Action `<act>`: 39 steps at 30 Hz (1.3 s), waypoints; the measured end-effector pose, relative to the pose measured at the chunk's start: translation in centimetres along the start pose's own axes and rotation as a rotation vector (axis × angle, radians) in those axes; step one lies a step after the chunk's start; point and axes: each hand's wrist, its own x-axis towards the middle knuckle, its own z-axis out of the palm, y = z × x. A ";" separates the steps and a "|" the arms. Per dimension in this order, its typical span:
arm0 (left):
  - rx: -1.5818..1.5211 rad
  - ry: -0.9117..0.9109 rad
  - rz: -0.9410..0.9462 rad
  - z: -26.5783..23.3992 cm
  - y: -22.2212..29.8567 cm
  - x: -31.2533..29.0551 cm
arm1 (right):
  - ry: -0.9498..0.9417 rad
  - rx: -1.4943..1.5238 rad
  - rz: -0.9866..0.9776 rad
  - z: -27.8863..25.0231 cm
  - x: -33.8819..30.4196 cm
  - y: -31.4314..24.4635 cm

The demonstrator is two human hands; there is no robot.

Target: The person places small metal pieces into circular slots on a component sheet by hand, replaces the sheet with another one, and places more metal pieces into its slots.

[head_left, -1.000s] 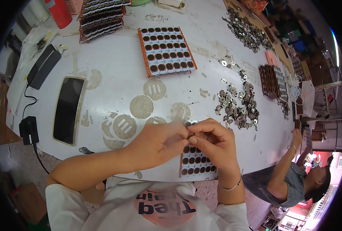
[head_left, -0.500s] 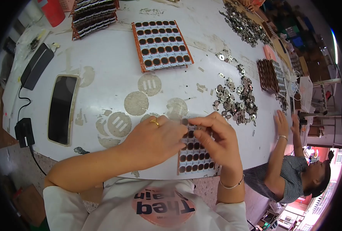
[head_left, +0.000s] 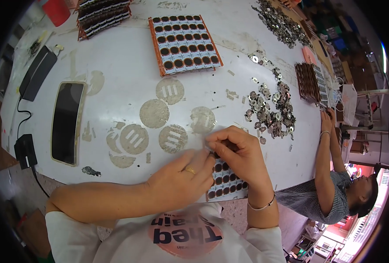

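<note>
Head view: you are bending both hands over a panel of round dark discs [head_left: 227,179] on a white backing, which is lying on the white table [head_left: 111,57] by its near edge, a little right of your body's middle. Its rows are running left to right, the right ends tilting slightly away from you; your fingers are covering its far part, so its full length and long axis are impossible to tell here. Your right hand [head_left: 240,153] is sitting above the far part, its thumb and forefinger coming together at the far left of the visible rows; they may be pinching something small, but blur is hiding whether anything is between them. Your left hand [head_left: 183,173] is lying along the panel's left side, fingers curling in toward it, and you are leaving no clear sight of whether they are grasping anything. So the panel is lying to the right of your left hand and on the near side of your right fingertips, with neither hand clearly nearer. The pile of loose metal washers [head_left: 275,109] is spreading farther off to the right, nearer your right hand, while a second disc panel [head_left: 183,46] is lying well apart, on the far side.
</note>
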 end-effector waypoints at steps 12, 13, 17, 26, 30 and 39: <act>-0.088 0.000 -0.078 -0.5 0.5 0.0 | 0.071 -0.133 -0.024 0.7 0.4 -0.7; -0.091 0.000 -0.077 -0.6 0.5 0.0 | 0.072 -0.135 -0.021 0.8 0.3 -0.5; -0.068 -0.024 -0.087 -0.5 0.9 -0.1 | 0.108 -0.163 -0.056 1.0 -0.2 0.1; -0.102 -0.001 -0.073 0.2 0.1 -0.2 | 0.108 -0.397 -0.268 -1.4 1.2 -0.2; -0.131 -0.023 -0.115 -0.4 -0.6 0.3 | 0.292 -0.597 -0.327 -4.6 4.2 0.1; -0.155 -0.009 -0.160 -0.1 -1.1 0.6 | 0.387 -0.990 -0.282 -7.8 6.3 3.2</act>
